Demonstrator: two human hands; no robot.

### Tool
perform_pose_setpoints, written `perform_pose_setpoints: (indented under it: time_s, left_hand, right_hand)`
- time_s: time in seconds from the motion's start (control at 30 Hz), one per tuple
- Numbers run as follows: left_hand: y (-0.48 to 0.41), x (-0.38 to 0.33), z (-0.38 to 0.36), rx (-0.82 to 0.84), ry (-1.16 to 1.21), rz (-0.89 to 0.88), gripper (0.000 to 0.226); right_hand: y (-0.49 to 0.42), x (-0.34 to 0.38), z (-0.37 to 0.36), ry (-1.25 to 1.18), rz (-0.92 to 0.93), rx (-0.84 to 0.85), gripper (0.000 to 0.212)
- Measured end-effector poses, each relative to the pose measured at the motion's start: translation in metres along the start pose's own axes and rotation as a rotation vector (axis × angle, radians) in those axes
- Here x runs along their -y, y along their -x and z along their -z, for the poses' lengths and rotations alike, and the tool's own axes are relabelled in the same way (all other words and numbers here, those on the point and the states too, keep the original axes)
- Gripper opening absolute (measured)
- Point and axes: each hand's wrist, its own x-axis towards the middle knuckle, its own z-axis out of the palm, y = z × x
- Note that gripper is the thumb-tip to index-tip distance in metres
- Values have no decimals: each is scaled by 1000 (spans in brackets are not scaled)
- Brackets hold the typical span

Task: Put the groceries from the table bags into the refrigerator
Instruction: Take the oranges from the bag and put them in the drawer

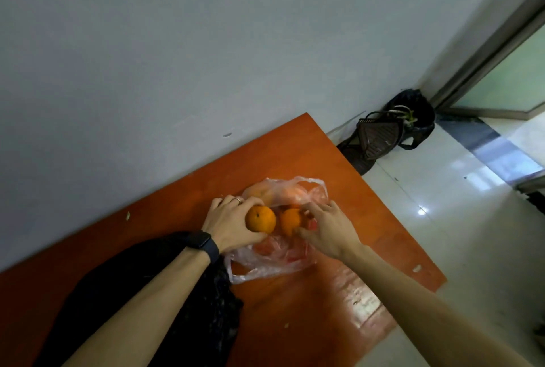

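A clear plastic bag (265,263) lies open on the orange table (339,293), with more oranges (290,191) showing through its far side. My left hand (228,223) is closed around one orange (261,218) above the bag's mouth. My right hand (327,229) grips a second orange (290,220) right beside the first. A black plastic bag (206,322) lies under my left forearm, its contents hidden. The refrigerator is out of view.
A grey wall runs along the table's far edge. On the white tiled floor past the table's corner stand a dark dustpan (379,136) and a black bin bag (415,113). A glass door frame (483,51) is at the right.
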Motion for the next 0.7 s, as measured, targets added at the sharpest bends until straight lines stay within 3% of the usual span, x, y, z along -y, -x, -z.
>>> perform_pose_setpoints:
  time_s: [0.17,0.3,0.43,0.7]
  left_hand:
    - [15,-26,4,49,65,46,68]
    - [26,-43,2,37,366,140,65]
    - [31,-57,10,-4,508,105,64]
    - [21,-112,38,42,549,-79,68]
  right_hand:
    - [26,-6,1,-471,-185,59,49]
    - [50,-17,-5,-816,-297,8,46]
    - [70,-19,4,-1267,-363,39,43]
    - [112,-41,36,-1601,-342,134,55]
